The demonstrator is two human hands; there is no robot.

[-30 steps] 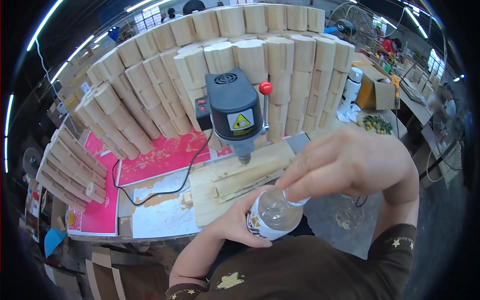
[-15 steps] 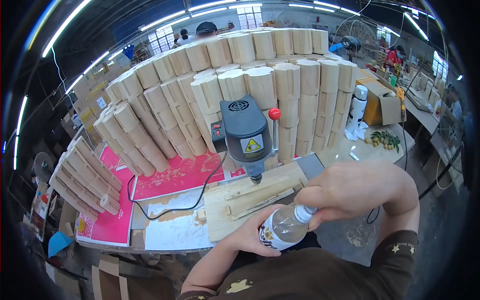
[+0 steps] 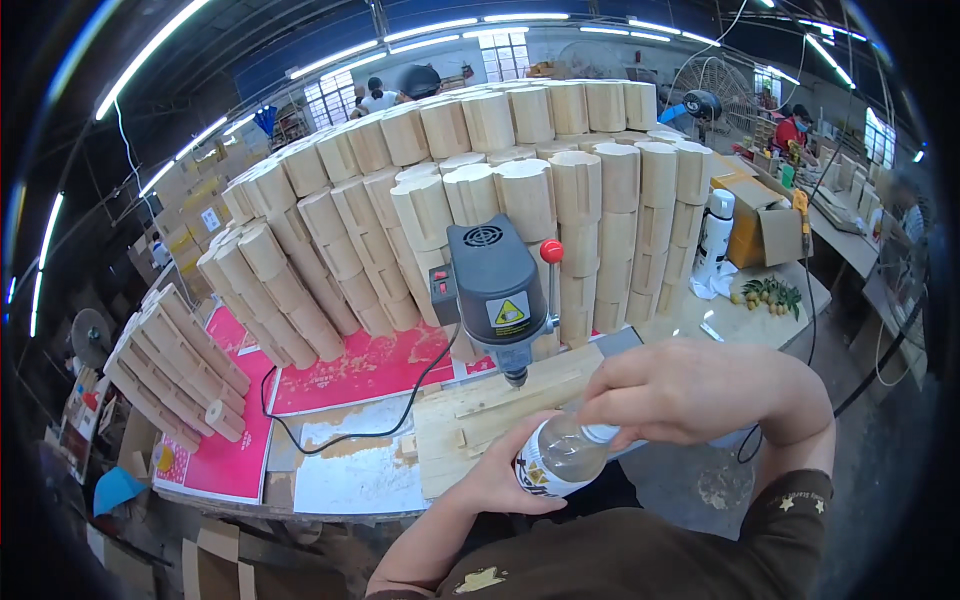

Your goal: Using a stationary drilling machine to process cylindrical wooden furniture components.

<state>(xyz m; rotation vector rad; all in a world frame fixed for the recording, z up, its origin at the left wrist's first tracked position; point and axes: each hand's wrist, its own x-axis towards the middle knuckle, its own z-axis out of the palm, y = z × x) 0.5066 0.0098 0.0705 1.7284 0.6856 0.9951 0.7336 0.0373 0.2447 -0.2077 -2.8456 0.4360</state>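
Note:
My left hand [image 3: 492, 474] is wrapped round the labelled body of a clear plastic bottle [image 3: 568, 460], which tilts in front of my chest. My right hand [image 3: 680, 392] has its fingers closed on the bottle's white cap [image 3: 601, 433], at the neck. The cap is partly hidden by those fingers. Just beyond the bottle stands a small dark grey drill press [image 3: 497, 285] with a red-knobbed lever. Under its chuck lies a wooden board [image 3: 440, 478] with thin strips on it.
Tall stacks of grooved wooden cylinders [image 3: 575, 230] wall off the far side of the table. A black cord [image 3: 405, 405] crosses red sheeting [image 3: 345, 375]. At the right are a white flask [image 3: 715, 232], a cardboard box [image 3: 775, 228] and small round fruit with leaves [image 3: 768, 294].
The view has tilted up a little, so the table and stacks sit lower in it. Both hands keep their hold; my right hand has shifted slightly left with the cap.

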